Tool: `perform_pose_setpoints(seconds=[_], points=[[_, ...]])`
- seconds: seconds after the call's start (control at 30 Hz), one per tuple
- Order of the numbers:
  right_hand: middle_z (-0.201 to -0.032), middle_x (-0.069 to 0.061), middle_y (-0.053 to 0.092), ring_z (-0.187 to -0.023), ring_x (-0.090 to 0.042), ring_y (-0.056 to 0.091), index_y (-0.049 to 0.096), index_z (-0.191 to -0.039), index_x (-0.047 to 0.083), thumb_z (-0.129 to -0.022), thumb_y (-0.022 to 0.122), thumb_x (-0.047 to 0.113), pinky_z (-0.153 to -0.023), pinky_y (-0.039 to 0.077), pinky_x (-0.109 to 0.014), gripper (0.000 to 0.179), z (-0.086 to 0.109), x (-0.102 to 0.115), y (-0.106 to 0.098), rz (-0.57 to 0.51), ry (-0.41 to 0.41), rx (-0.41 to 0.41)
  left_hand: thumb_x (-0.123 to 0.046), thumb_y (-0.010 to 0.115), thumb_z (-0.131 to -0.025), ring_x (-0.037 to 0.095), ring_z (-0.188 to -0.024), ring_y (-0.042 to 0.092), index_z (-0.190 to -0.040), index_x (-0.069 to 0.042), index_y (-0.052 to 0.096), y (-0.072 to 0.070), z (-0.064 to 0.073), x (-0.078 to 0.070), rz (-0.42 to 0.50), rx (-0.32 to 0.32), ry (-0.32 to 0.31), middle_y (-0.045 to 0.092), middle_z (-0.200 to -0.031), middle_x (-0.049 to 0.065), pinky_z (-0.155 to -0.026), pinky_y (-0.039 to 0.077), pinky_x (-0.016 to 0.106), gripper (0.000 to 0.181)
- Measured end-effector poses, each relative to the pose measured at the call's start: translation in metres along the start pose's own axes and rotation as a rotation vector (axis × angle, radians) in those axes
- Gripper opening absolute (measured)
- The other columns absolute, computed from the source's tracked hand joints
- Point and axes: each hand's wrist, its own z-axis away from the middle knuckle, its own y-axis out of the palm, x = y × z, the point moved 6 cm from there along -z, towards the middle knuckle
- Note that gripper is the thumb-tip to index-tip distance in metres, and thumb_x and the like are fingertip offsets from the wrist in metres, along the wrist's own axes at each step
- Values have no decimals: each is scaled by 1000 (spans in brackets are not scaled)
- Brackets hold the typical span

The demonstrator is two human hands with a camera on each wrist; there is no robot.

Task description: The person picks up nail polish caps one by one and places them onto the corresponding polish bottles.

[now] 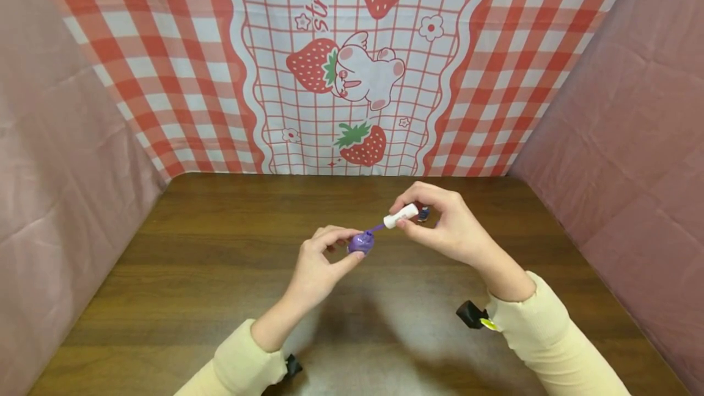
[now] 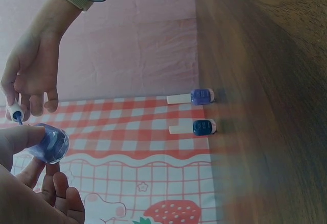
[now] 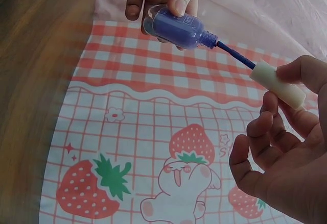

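Note:
Between thumb and fingers, my left hand holds a purple nail polish bottle, tilted with its uncapped neck toward the right hand. My right hand pinches the white cap of the nail polish brush. In the right wrist view, the purple-coated brush stem runs from the cap to the bottle's threaded mouth. Its tip is at the opening; whether any of it lies inside, I cannot tell. Both hands are above the table.
Two capped nail polish bottles stand on the wooden table: a purple one and a dark blue one. In the head view the right hand partly hides them. A strawberry-patterned cloth hangs behind, with pink cloth at the sides.

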Motion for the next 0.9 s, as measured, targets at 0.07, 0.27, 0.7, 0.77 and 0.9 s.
perform_pose_setpoints(seconds=[0.07, 0.27, 0.7, 0.77, 0.9], points=[[-86, 9, 62, -70, -13, 51, 67, -93, 19, -78, 74, 5, -57, 40, -21, 21, 0, 1, 0, 1, -7, 3, -10, 79, -74, 19, -85, 57, -101, -15, 72, 0, 0, -1, 2, -1, 0, 69, -95, -3, -72, 45, 32, 29], [-85, 7, 63, -70, -6, 49, 67, -93, 17, -77, 74, 3, -59, 39, -21, 23, -2, 5, 2, 11, -42, 6, -9, 79, -74, 18, -85, 57, -101, -15, 73, 0, 0, -3, 5, 1, 3, 69, -95, -3, -72, 45, 33, 29], [-86, 11, 63, -69, -5, 49, 67, -93, 20, -79, 73, 8, -59, 41, -21, 20, -5, 5, 7, 65, -31, 72, -9, 79, -75, 26, -89, 57, -104, -9, 72, 2, 0, -4, 27, 18, 5, 70, -98, 3, -73, 43, 30, 30], [-86, 10, 63, -68, -6, 48, 67, -93, 19, -78, 74, 7, -59, 40, -22, 20, -6, 6, 8, 63, -38, 73, -9, 79, -75, 25, -88, 57, -103, -10, 72, 2, 0, -4, 21, 25, 9, 70, -97, 2, -73, 42, 27, 29], [-86, 9, 63, -67, -9, 48, 67, -94, 19, -78, 74, 7, -57, 40, -22, 21, -7, 9, 11, 61, -55, 78, -10, 78, -76, 21, -86, 57, -103, -14, 73, 3, 0, -5, 8, 41, 15, 69, -95, -3, -73, 44, 31, 28]])
